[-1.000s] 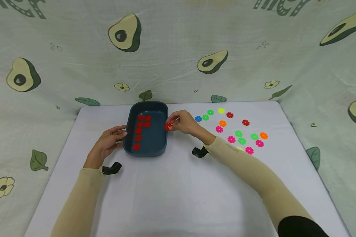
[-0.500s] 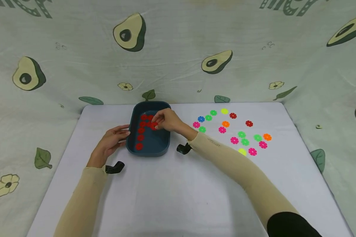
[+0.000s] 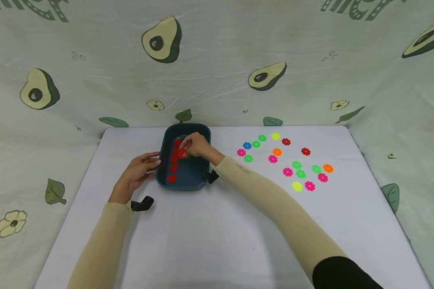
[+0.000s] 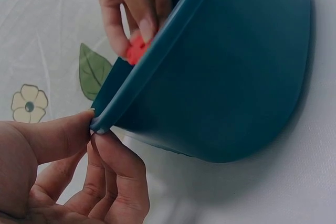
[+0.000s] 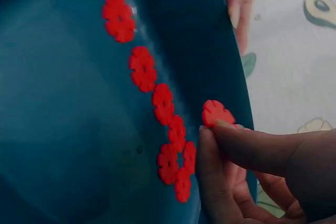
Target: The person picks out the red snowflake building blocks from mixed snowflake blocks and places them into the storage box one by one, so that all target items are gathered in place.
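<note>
A dark blue-green rectangular tray [image 3: 189, 176] with rounded corners stands at the table's back left. My left hand [image 3: 135, 174] pinches its left rim between thumb and forefinger, plain in the left wrist view. Over the tray, my right hand [image 3: 198, 146] pinches a red notched flower-shaped disc [image 5: 216, 113] between thumb and fingertips. Below it, several similar red discs [image 5: 163, 104] lie flat on the tray floor, in a line along the left side with a small cluster at the far end. In the head view my right hand hides part of that cluster.
Several loose flower-shaped discs lie scattered on the white table [image 3: 209, 241] to the right: green [image 3: 297, 165], pink [image 3: 287, 172], orange [image 3: 277, 151], yellow [image 3: 297, 186], blue [image 3: 247, 145] and dark red [image 3: 306, 151]. A printed cloth [image 3: 217, 52] hangs behind the table.
My right hand has moved left with the red disc, from beside the tray's right rim to above the far-left discs. My left hand keeps its grip on the rim.
</note>
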Action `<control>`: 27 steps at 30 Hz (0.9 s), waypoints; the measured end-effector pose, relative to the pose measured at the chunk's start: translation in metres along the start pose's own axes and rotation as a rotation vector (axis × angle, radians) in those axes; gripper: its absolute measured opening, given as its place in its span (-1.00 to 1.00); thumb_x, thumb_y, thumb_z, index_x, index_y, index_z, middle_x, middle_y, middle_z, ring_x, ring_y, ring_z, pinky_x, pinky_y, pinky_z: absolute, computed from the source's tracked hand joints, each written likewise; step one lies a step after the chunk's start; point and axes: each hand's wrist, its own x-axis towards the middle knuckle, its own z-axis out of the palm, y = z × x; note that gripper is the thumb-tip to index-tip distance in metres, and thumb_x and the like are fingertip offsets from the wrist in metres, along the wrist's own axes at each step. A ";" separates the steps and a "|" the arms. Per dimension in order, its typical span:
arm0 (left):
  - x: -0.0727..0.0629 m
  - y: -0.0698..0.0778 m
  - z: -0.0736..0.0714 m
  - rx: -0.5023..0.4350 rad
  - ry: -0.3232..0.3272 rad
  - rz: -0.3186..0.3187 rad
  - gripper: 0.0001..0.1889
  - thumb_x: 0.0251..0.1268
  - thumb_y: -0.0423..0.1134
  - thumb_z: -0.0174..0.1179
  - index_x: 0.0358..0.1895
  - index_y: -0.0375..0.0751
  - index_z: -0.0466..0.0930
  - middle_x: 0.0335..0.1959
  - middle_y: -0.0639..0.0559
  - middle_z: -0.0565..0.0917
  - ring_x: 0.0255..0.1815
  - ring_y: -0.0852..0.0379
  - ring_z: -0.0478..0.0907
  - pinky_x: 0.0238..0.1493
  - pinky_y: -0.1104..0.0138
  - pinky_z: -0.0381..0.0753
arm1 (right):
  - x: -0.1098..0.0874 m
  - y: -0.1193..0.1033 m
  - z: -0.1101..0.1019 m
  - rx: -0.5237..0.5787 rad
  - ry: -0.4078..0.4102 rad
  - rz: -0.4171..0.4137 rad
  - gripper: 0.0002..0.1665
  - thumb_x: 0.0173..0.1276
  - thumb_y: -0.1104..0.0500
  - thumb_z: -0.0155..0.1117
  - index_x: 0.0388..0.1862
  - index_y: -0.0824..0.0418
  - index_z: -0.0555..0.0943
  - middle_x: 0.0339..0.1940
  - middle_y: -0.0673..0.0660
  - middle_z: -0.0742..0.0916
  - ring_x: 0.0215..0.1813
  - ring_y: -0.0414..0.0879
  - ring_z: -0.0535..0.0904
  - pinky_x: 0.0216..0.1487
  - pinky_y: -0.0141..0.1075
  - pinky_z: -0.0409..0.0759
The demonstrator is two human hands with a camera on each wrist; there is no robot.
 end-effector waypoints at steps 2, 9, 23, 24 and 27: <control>0.000 0.001 0.000 0.001 -0.001 0.003 -0.35 0.64 -0.27 0.18 0.67 -0.18 0.21 0.11 0.13 0.53 -0.07 0.28 0.58 -0.06 0.43 0.63 | 0.004 -0.002 0.002 -0.027 0.000 0.029 -0.74 0.23 0.46 0.56 -0.11 0.29 0.82 -0.28 0.10 0.72 -0.23 -0.12 0.60 -0.21 -0.40 0.57; -0.002 0.002 0.001 0.004 0.007 0.007 -0.37 0.64 -0.28 0.18 0.66 -0.21 0.23 0.10 0.11 0.52 -0.08 0.26 0.56 -0.07 0.43 0.62 | 0.018 -0.002 0.011 -0.040 -0.014 0.117 -0.81 0.31 0.49 0.44 -0.17 0.30 0.83 -0.18 0.18 0.78 -0.33 -0.11 0.75 -0.26 -0.42 0.68; -0.003 0.002 0.002 0.003 0.014 0.012 -0.38 0.64 -0.30 0.16 0.65 -0.23 0.24 0.10 0.09 0.53 -0.06 0.25 0.58 -0.05 0.42 0.64 | 0.028 -0.001 0.011 -0.080 -0.108 0.222 -0.77 0.25 0.54 0.48 -0.16 0.33 0.81 -0.02 0.24 0.76 -0.34 -0.12 0.57 -0.13 -0.29 0.73; -0.003 0.002 0.001 0.001 0.014 0.013 -0.39 0.64 -0.30 0.16 0.65 -0.23 0.24 0.10 0.10 0.53 -0.07 0.25 0.58 -0.06 0.42 0.64 | 0.028 -0.002 0.010 -0.095 -0.114 0.219 -0.77 0.25 0.53 0.49 -0.15 0.33 0.81 0.01 0.24 0.76 -0.32 -0.12 0.56 -0.13 -0.29 0.73; -0.003 0.002 0.001 -0.001 0.012 0.017 -0.38 0.64 -0.31 0.16 0.65 -0.24 0.24 0.07 0.11 0.54 -0.08 0.27 0.60 -0.07 0.43 0.64 | 0.030 -0.001 0.011 -0.123 -0.121 0.222 -0.77 0.27 0.53 0.48 -0.13 0.32 0.81 0.03 0.24 0.76 -0.30 -0.11 0.61 -0.07 -0.28 0.74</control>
